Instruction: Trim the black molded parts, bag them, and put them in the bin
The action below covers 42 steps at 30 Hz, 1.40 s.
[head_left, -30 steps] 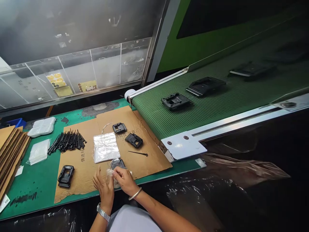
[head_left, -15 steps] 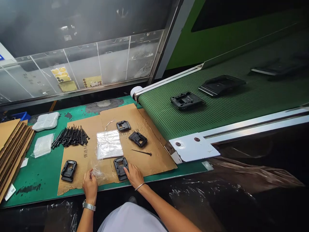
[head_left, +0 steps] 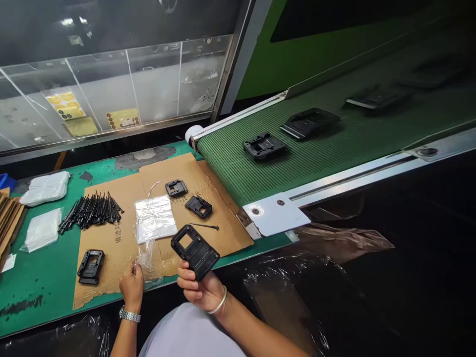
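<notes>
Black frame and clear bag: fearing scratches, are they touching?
Apart: head view shows cardboard between frame in the right hand and bag in the left hand.

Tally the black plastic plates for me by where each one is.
Count of black plastic plates:
On the cardboard sheet: 3
On the green conveyor belt: 4 (the farthest is dim)
In the right hand: 1
Total: 8

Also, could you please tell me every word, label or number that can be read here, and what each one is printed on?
"俱进科", printed downward on the cardboard sheet at; the last character is uncertain.
"科技 回收", printed on the same sheet at; the start is blurred and there may be more characters.
Yellow stickers on the glass panel: too small to read.
White paper slip: too small to read.
</notes>
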{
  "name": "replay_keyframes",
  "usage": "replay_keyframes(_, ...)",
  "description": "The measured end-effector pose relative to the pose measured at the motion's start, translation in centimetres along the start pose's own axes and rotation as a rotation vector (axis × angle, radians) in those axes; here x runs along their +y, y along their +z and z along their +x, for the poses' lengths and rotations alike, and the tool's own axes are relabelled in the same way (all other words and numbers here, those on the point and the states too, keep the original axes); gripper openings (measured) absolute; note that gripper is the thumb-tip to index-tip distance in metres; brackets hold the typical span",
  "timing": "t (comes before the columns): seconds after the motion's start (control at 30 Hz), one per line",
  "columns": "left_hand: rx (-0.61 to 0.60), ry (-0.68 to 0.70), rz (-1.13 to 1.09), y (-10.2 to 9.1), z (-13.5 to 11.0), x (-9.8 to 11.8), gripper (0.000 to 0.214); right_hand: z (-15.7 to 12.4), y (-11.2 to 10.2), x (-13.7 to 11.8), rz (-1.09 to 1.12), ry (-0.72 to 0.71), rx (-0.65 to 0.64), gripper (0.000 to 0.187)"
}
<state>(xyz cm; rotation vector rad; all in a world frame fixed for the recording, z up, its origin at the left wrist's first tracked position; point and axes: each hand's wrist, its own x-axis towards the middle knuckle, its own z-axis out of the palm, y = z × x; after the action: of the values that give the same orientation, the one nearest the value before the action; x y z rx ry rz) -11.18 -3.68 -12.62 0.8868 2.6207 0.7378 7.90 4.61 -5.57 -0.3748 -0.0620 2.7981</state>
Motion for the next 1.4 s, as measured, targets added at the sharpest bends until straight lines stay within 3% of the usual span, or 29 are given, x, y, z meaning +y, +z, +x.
replay_keyframes(0.13, -0.005, 0.001, -0.001, 0.1, 0.2, 0.3, 0.031, -0.4, 1.0, 0.3, 0.122, 0.051, -0.039, 0.014)
replay_keyframes(0.27, -0.004, 0.002, -0.027, 0.1, 0.4, 0.7, 0.03, -0.3, 0.5, 0.4, 0.063, 0.031, -0.009, 0.021)
replay_keyframes(0.33, 0.005, -0.002, -0.047, 0.1, 0.5, 1.0, 0.029, 0.0, -0.2, 0.6, -0.099, 0.01, 0.056, 0.027)
replay_keyframes(0.43, 0.009, 0.006, -0.101, 0.2, 0.5, 1.7, 0.027, 0.7, -1.5, 1.1, -0.559, -0.017, 0.183, 0.037)
replay_keyframes(0.53, -0.032, 0.051, -0.19, 0.5, 0.7, 2.3, 0.025, 1.6, -3.1, 1.7, -0.971, 0.06, 0.196, 0.045)
replay_keyframes(0.63, -0.132, 0.123, -0.296, 0.5, 0.8, 2.5, 0.026, 2.5, -4.9, 2.0, -1.196, 0.093, 0.232, 0.046)
replay_keyframes(0.8, -0.266, 0.238, -0.414, 0.0, -0.2, 2.2, 0.026, 3.5, -7.8, 1.1, -1.456, -0.101, 0.475, 0.036)
replay_keyframes(0.93, -0.187, 0.227, -0.431, 0.3, -1.6, 2.0, 0.019, 3.4, -8.6, 0.4, -1.575, -0.224, 0.515, 0.017)
replay_keyframes(1.03, -0.088, 0.191, -0.457, 1.0, -2.1, 2.4, 0.022, 3.3, -8.4, 0.7, -1.649, -0.264, 0.468, 0.022)
replay_keyframes(1.2, -0.252, 0.296, -0.551, 1.4, -2.1, 3.9, 0.019, 3.6, -8.3, 1.5, -1.74, -0.45, 0.304, 0.019)
replay_keyframes(1.3, -0.338, 0.362, -0.545, 0.9, -2.5, 4.8, 0.016, 3.9, -8.5, 1.6, -1.594, -0.608, 0.449, 0.021)
replay_keyframes(1.4, -0.336, 0.408, -0.541, 0.3, -3.3, 6.0, 0.018, 4.4, -8.4, 1.7, -1.337, -0.641, 0.581, 0.031)
